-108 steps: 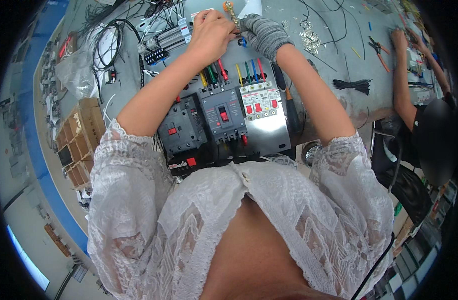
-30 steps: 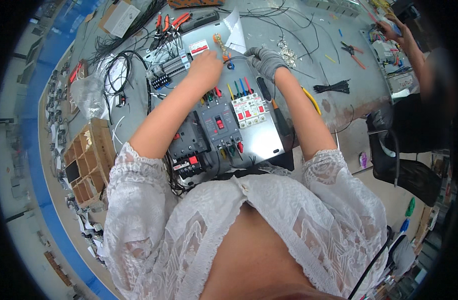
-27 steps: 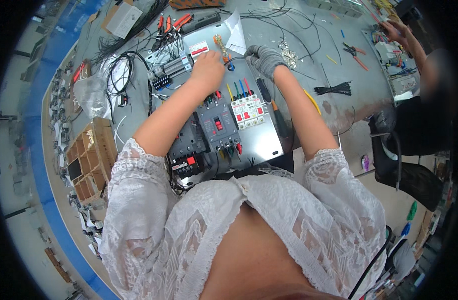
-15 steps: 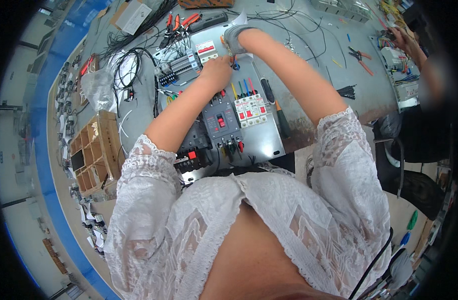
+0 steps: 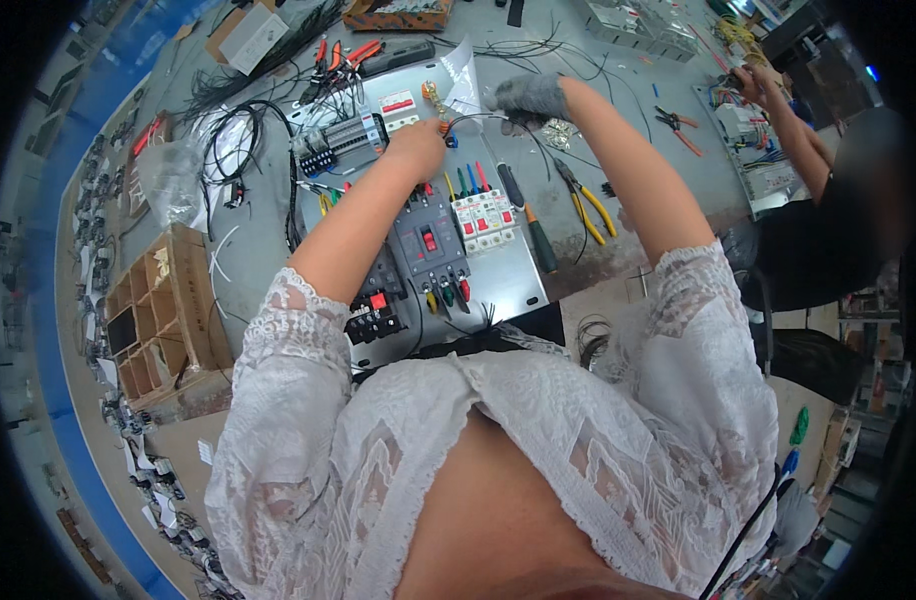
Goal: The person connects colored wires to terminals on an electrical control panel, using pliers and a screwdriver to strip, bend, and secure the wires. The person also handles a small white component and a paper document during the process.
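Observation:
My bare left hand (image 5: 418, 150) is closed in a pinch at the far part of a metal mounting plate (image 5: 508, 285), next to a white breaker with a red switch (image 5: 399, 103). A thin black wire (image 5: 471, 116) arcs from its fingertips to my right hand (image 5: 534, 99), which wears a grey glove and is closed round the wire off the plate's right side. The fingertips of both hands are partly hidden. Nearer me on the plate sit a large dark grey circuit breaker (image 5: 430, 243) and a row of white breakers (image 5: 485, 219) with coloured wires.
Yellow-handled pliers (image 5: 585, 203) and a green-handled screwdriver (image 5: 541, 240) lie right of the plate. A wooden compartment box (image 5: 200, 300) stands at left. Red-handled tools (image 5: 348, 55) and black cables (image 5: 243, 140) lie beyond. Another person's hand (image 5: 756, 80) works at far right.
My gloved right hand has moved right, away from the plate, and the black wire now spans between my hands. My left hand stays by the breaker. Yellow-handled pliers now show beside my right forearm.

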Motion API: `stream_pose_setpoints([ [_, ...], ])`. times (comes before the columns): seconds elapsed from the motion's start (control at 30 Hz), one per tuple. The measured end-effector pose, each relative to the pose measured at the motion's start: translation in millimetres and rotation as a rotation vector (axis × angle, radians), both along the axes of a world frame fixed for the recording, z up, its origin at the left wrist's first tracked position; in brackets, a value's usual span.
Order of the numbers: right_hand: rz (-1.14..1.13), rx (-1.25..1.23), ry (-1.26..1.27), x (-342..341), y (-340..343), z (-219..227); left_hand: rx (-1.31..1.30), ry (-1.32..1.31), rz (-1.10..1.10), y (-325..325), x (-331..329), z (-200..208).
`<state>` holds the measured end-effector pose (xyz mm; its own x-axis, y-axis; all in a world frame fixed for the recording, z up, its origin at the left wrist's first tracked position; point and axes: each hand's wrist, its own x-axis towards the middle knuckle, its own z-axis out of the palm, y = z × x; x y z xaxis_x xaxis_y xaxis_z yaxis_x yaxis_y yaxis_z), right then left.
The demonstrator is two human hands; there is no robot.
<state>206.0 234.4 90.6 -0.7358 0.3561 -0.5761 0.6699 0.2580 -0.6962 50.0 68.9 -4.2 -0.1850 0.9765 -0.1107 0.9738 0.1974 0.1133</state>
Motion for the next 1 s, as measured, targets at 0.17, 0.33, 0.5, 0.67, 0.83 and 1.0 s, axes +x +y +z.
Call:
stream_pose_setpoints([
  [0.17, 0.091, 0.338, -0.021, 18.7, -4.9, 8.9, -0.073, 0.028, -0.019, -6.9, 6.6, 30.7],
  [0.33, 0.540, 0.943, -0.298, -47.4, -54.1, 47.5, 0.550, -0.363, -0.032, -2.9, -11.9, 47.8],
  [0.5, 0.278, 0.520, 0.064, -70.1, -56.2, 58.8, 0.747, -0.694, -0.034, -0.9, -26.2, 44.8],
  [0.67, -0.063, 0.328, 0.244, -52.5, -15.1, -10.4, 0.620, -0.879, 0.209, -8.4, -35.0, 34.0],
  [0.83, -0.137, 0.447, 0.364, -30.6, -9.3, -127.1, 0.569, -0.718, 0.165, -11.3, -33.4, 40.0],
  [1.0, -0.242, 0.418, 0.466, -37.9, -38.3, -136.1, 0.167, -0.587, 0.193, -7.8, -56.7, 42.1],
])
